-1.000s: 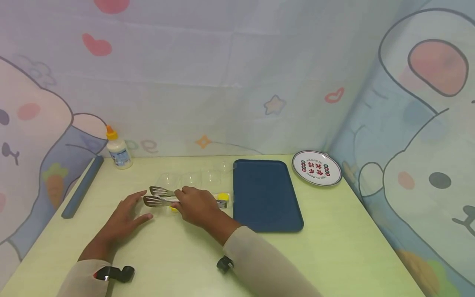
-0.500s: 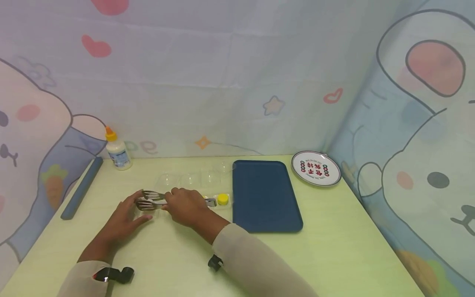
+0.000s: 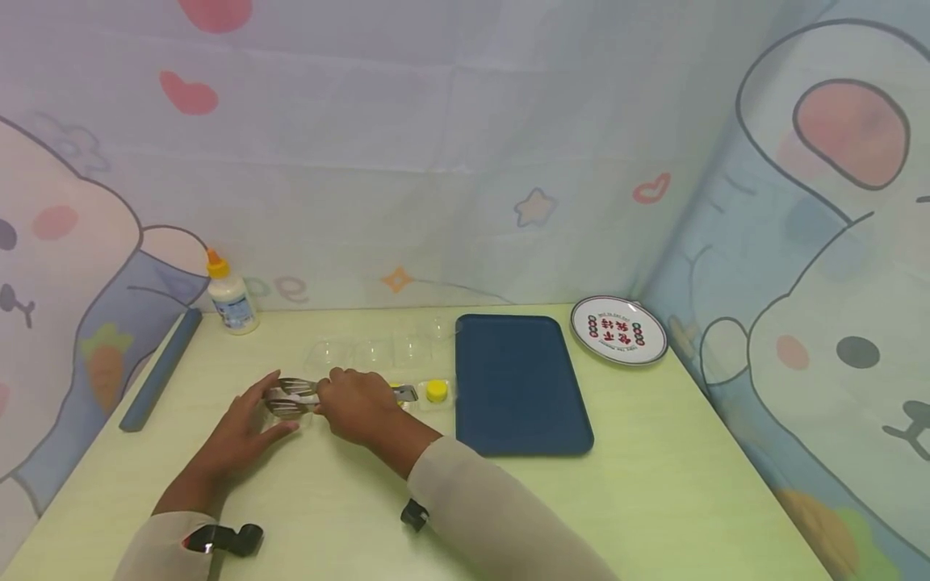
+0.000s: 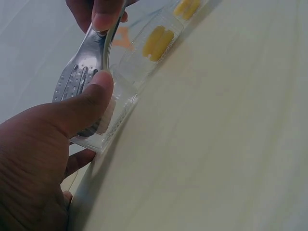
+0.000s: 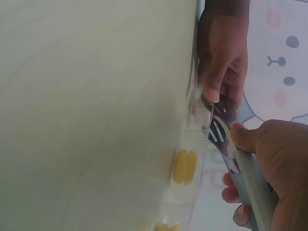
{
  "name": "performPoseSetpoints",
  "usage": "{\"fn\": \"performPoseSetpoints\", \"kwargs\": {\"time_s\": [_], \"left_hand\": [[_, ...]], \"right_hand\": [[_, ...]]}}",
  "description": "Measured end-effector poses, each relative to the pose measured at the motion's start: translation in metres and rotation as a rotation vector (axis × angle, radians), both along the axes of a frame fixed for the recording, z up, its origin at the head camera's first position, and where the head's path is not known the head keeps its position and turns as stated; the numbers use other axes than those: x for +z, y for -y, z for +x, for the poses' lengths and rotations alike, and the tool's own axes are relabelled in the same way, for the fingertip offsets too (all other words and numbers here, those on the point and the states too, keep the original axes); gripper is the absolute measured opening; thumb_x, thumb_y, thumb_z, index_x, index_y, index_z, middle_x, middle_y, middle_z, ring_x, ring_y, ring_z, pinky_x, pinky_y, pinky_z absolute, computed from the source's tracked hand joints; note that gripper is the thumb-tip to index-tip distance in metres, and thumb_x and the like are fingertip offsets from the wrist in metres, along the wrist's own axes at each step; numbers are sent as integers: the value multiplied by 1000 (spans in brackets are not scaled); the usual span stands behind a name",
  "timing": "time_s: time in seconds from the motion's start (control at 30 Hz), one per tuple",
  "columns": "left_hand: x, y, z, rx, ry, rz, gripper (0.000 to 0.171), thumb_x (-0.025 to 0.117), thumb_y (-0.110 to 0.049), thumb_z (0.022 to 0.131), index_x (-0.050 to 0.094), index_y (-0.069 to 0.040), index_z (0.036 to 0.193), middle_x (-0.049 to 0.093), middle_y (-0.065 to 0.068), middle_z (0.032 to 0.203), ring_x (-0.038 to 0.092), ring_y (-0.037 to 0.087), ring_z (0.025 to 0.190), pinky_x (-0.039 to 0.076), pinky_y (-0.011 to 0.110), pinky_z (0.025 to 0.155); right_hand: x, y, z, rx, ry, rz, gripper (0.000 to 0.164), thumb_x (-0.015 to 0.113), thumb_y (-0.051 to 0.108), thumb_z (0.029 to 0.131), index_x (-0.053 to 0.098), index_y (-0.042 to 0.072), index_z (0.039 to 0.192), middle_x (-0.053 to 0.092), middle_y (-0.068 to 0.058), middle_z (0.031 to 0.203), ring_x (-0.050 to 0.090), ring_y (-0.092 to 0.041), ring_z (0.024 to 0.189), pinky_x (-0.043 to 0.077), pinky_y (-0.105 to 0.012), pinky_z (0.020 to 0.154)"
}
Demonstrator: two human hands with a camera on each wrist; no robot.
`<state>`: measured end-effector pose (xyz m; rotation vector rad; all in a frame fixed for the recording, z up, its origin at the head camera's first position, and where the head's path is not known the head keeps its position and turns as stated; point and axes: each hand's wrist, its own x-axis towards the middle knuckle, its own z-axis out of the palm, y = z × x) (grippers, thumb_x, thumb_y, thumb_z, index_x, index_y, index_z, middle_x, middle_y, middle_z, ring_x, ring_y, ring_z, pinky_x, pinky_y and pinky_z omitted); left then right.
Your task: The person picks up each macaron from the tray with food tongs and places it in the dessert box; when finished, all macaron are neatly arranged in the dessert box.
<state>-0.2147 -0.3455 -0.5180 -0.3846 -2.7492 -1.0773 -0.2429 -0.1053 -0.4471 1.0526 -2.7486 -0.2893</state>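
Observation:
My right hand (image 3: 356, 407) grips metal serving tongs (image 4: 79, 72) with slotted heads. The tong heads dip into the left end compartment of a clear plastic container (image 4: 137, 79), by a pale ridged piece (image 4: 107, 118). My left hand (image 3: 232, 436) holds that end of the container, thumb on the near side and fingers beyond. Ridged yellow pieces (image 4: 158, 43) sit in other compartments, one yellow piece (image 3: 437, 390) at the right end. In the right wrist view, the right thumb and fingers (image 5: 245, 137) wrap the tong handles.
The container's clear domed lid (image 3: 374, 353) lies behind it. A dark blue tray (image 3: 519, 387) stands to the right, with a printed plate (image 3: 617, 329) beyond. At the back left are a glue bottle (image 3: 234, 303) and a grey-blue bar (image 3: 161, 369) along the table edge.
My right hand has moved left with the tongs, bringing their heads into the left end compartment between my left thumb and fingers. The right-end yellow piece is now uncovered. My left hand stays in place.

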Motion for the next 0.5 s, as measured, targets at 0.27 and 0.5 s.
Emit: {"fn": "performPoseSetpoints", "kwargs": {"time_s": [0.27, 0.5], "left_hand": [[-1, -1, 0, -17, -5, 21, 94, 86, -23, 95, 31, 4, 167, 43, 41, 161, 34, 69, 151, 16, 84, 124], [1, -1, 0, -12, -9, 26, 94, 87, -22, 94, 33, 6, 166, 42, 41, 163, 33, 69, 152, 16, 85, 124]], "right_hand": [[1, 1, 1, -3, 1, -3, 37, 58, 54, 111, 74, 28, 131, 69, 11, 105, 71, -5, 89, 60, -26, 66], [3, -5, 2, -9, 7, -31, 37, 57, 54, 111, 73, 26, 129, 69, 10, 106, 71, -6, 90, 60, -26, 65]]}}
